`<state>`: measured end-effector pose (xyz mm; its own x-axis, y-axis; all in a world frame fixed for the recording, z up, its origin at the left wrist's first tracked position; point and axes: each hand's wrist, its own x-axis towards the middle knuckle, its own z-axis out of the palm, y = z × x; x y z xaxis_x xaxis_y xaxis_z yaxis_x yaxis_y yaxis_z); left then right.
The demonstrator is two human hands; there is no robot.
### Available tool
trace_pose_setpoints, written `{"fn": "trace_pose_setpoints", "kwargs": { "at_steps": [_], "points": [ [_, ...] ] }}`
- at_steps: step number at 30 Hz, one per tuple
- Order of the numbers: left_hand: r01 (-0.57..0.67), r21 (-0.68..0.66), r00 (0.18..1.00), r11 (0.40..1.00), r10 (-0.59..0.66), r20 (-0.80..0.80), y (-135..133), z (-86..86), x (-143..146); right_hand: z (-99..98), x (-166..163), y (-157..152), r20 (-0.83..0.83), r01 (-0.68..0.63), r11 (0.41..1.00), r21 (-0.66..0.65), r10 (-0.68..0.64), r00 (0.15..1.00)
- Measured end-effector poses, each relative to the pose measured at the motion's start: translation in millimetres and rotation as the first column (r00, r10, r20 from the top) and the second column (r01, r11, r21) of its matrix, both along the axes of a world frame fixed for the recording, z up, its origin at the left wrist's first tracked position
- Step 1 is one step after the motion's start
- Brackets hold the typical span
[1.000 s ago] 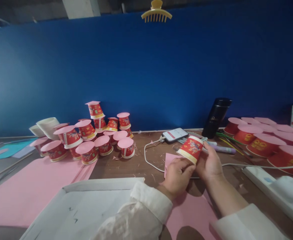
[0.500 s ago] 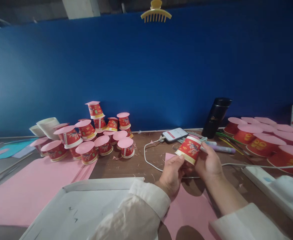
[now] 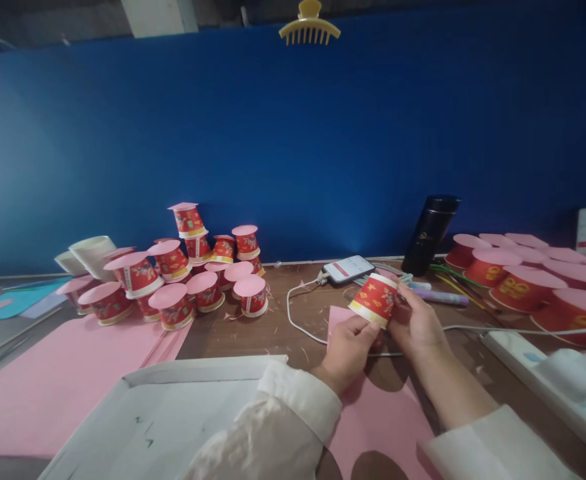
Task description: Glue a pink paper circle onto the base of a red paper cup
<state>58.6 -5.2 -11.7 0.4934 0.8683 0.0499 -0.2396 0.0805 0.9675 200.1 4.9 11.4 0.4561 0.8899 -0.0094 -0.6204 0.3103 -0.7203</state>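
Observation:
Between my two hands is a red paper cup (image 3: 377, 299) with gold print, tilted and upside down, its white-and-gold rim toward the lower left. My left hand (image 3: 349, 348) pinches the cup's lower rim with thumb and fingers. My right hand (image 3: 417, 325) is closed around its right side; some of its fingertips are hidden behind the cup. Below my hands lies a pink paper sheet (image 3: 380, 420) with round holes cut out of it. Several similar red cups (image 3: 173, 307), topped with pink paper discs, stand and stack at the left.
A phone (image 3: 349, 269) with a white cable lies behind my hands, beside a black bottle (image 3: 430, 233). Wider red containers (image 3: 527, 288) with pink tops stand right, behind a power strip (image 3: 537, 373). A white box lid (image 3: 197, 393) and pink sheets (image 3: 77, 373) lie left.
The cup has been turned in my hands, so a different part of its print faces me. My left fingers have shifted along its rim. The rest of the table looks the same.

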Motion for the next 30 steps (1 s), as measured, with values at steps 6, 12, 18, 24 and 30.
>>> {"fn": "trace_pose_setpoints", "kwargs": {
  "at_steps": [6, 12, 18, 24, 30],
  "points": [
    [-0.043, 0.264, 0.981, 0.963, 0.091, -0.171, -1, -0.5, -1, -4.6, 3, 2, 0.029, -0.003, 1.0, -0.002, 0.003, 1.0],
    [-0.066, 0.405, 0.956, 0.912, 0.174, -0.235, -2, -1.2, 0, -7.2, 7, 3, -0.002, 0.003, 0.999, -0.049, -0.003, 1.0],
    [-0.057, 0.442, 0.945, 0.895, 0.191, -0.265, -1, -5.0, 0, -0.5, 1, -1, 0.03, -0.029, 0.999, -0.015, 0.029, 0.999],
    [-0.05, 0.41, 0.944, 0.911, 0.177, -0.278, -3, -4.1, 1, 4.5, -4, -4, 0.042, -0.033, 0.999, -0.008, 0.034, 0.999],
    [-0.014, 0.144, 0.982, 0.989, 0.041, -0.184, 1, -2.0, 0, 3.8, -1, -3, 0.052, -0.023, 1.0, -0.001, 0.023, 0.998]
  ]
}}
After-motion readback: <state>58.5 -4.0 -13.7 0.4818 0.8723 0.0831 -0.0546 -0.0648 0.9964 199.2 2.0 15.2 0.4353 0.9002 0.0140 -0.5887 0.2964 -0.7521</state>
